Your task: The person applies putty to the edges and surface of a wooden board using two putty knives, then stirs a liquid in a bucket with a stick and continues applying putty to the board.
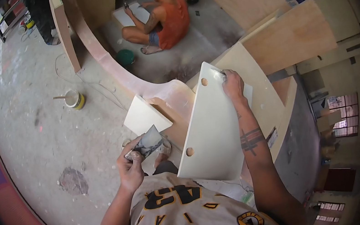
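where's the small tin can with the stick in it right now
In the head view, the tin can stands on the concrete floor at upper left, left of the curved wooden frame and well beyond the left hand.

Bare concrete floor (pixel 31 133) — a small tin (pixel 74 99) with a stick, perhaps paint, and a green bowl (pixel 125 57).

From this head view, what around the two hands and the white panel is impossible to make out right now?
- What the right hand presses on the white panel: too small, covered by the fingers.
- Panel's lower edge: hidden behind the person's shirt.
- Left hand: the smeared flat piece it pinches cannot be identified, blurred.
- Can on the floor: contents too small.
- Co-worker: the tool in hand is too small.
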`<state>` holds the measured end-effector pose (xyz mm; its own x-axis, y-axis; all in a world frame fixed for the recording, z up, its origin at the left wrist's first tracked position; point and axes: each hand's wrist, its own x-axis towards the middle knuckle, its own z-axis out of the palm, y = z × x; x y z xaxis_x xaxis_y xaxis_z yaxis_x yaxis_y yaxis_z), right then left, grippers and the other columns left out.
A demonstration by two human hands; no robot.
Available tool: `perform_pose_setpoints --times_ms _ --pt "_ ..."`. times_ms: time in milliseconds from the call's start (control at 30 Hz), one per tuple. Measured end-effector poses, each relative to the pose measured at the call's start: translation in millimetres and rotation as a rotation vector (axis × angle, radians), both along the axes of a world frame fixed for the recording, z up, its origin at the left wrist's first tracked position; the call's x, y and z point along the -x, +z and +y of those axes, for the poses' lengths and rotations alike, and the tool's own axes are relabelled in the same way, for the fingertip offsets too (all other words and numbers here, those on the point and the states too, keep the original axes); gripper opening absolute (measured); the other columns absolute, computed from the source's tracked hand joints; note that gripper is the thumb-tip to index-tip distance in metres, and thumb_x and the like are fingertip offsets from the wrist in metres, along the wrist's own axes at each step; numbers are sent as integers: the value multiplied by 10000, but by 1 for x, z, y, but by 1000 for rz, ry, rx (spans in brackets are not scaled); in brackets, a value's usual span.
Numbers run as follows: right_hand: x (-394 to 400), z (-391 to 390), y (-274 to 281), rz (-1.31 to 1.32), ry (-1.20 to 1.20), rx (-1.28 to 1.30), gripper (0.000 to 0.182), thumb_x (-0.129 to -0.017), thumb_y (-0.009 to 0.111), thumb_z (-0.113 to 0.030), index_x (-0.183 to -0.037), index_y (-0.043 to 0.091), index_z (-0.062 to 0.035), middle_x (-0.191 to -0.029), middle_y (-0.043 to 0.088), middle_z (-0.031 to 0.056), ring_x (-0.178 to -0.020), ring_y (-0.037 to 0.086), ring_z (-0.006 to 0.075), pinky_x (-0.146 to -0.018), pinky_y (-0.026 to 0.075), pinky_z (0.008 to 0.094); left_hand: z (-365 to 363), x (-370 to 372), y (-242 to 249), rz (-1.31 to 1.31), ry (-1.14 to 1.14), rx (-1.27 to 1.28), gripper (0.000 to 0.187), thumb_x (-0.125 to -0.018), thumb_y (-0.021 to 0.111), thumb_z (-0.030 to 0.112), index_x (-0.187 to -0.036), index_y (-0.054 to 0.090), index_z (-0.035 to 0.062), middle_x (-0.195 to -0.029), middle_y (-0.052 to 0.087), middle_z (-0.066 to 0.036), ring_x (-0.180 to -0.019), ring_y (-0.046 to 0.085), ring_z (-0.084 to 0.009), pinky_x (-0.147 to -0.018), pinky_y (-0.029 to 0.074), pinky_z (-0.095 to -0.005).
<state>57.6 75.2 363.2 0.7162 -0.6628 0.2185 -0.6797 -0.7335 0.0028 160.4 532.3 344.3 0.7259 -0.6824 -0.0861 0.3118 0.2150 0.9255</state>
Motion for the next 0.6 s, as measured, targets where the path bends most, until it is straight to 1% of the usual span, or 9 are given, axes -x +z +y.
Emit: perform_pose_setpoints --times_ms 133,233,300,400,500,600 --pt "-2 -13 -12 -70 14 32 357 -800 591 16 -1144 680 -19 -1134 698 140 -1090 628 330 -950 506 430 -1 -1 0 -25 9 -14 576 -1026 541 418 -1319 565 -78 -1242 651 -156 -1149 621 -220 -1018 487 -364" --pt "-4 -13 -24 -50 35 99 360 -800 592 15 -1148 678 -12 -1138 697 146 -1095 628 326 -951 506 432 -2 0 -2 -34 23 -4 563 -1032 533 409 -1314 568 -77 -1230 656 -156 -1145 623 -218 -1011 492 -368" --pt "-4 -9 -25 -43 37 86 365 -799 592 15 -1154 676 -7 -1148 696 152 -1106 628 324 -956 504 429 -4 1 0 -29 24 21 554 -1035 528 403 -1312 570 -76 -1229 658 -155 -1143 624 -216 -1008 493 -366" --pt "-2 -9 -13 -24 31 28 371 -803 590 14 -1162 676 -10 -1159 693 163 -1118 628 327 -961 501 428 -7 2 2 23 -10 19 528 -1051 515 381 -1305 565 -79 -1215 667 -139 -1106 635 -192 -973 490 -339" --pt "-2 -2 7 -54 35 -14 369 -811 577 17 -1163 680 -19 -1149 696 174 -1117 631 336 -957 502 430 -9 2 2 -100 -22 -6 534 -1049 519 385 -1305 564 -82 -1219 664 -140 -1121 626 -197 -1001 471 -352" --pt "7 2 15 -78 -18 -9 360 -817 567 14 -1153 687 -30 -1116 701 188 -1089 644 349 -940 511 438 -7 5 0 -55 -13 0 549 -1040 531 402 -1300 571 -80 -1227 661 -139 -1139 619 -200 -1020 458 -356"
